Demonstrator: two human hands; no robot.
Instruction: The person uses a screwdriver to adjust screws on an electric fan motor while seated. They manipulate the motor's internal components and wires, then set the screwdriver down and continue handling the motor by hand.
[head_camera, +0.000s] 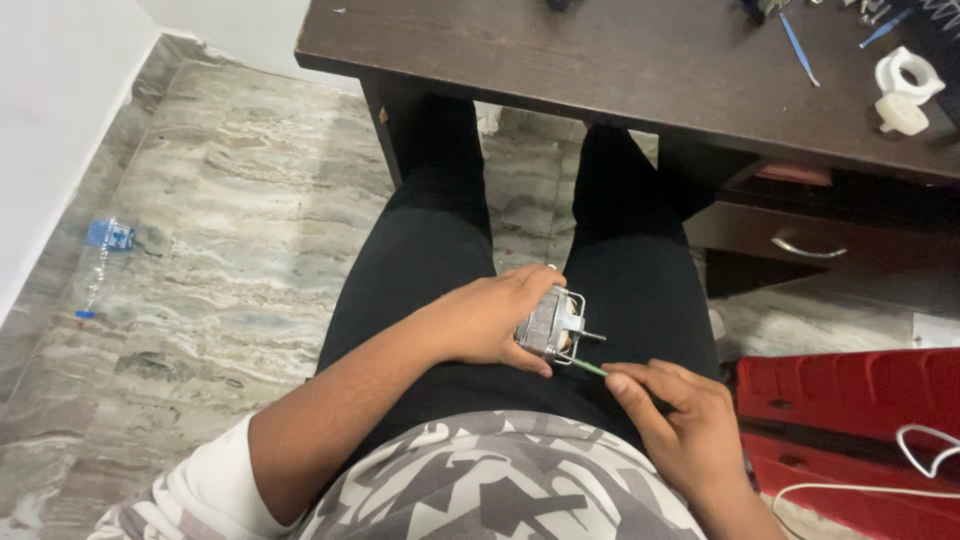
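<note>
Head view is showing the left hand (487, 318) gripping a small grey metal motor (551, 325) over the lap, while the right hand (683, 420) is pinching a thin green-shafted tool (590, 368) against it. Holding the motor steady should be helping; the tool's tip is lying hidden behind it.
</note>
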